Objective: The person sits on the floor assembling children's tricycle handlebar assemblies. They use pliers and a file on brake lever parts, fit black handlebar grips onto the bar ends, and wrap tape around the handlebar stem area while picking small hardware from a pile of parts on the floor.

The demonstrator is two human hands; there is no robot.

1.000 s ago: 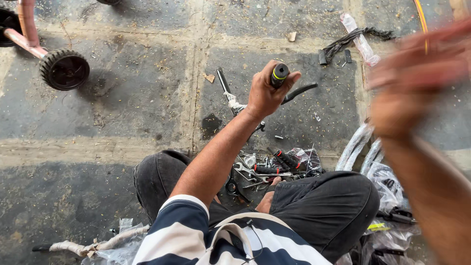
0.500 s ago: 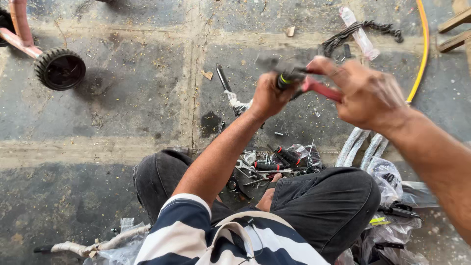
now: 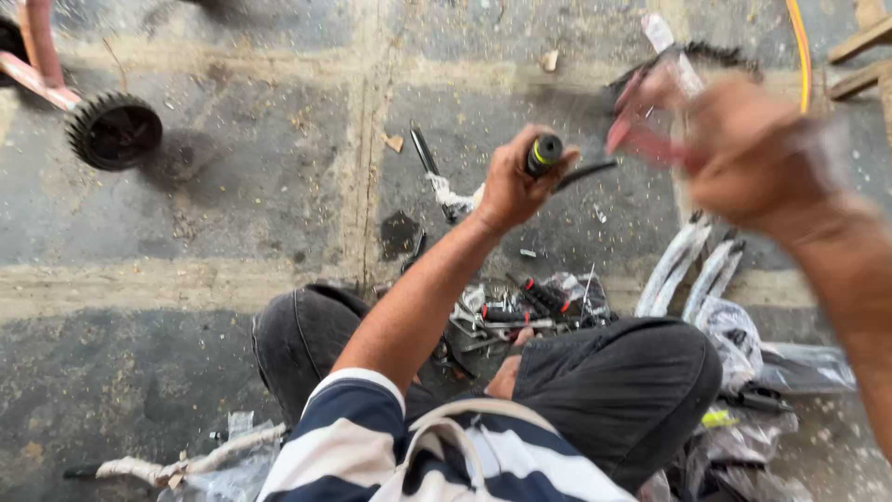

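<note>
Below, head view, keyed by label.
Left hand [image 3: 513, 186]: your fingers are wrapped tight around a black handle grip [image 3: 544, 153], end cap with a yellow-green ring facing up, held above the concrete floor [image 3: 232, 214].
Right hand [image 3: 753, 149]: raised and blurred, well right of the handle grip; red-handled pliers [image 3: 650, 139] show at your fingers, and you cannot tell how firmly they are held.
Lap: a heap of small metal parts [image 3: 520, 311] lies between your knees.
Right side: white fenders [image 3: 697, 270] lie on the floor.
Upper left: a small black wheel [image 3: 113, 130] sits on a pink frame [image 3: 37, 56].
</note>
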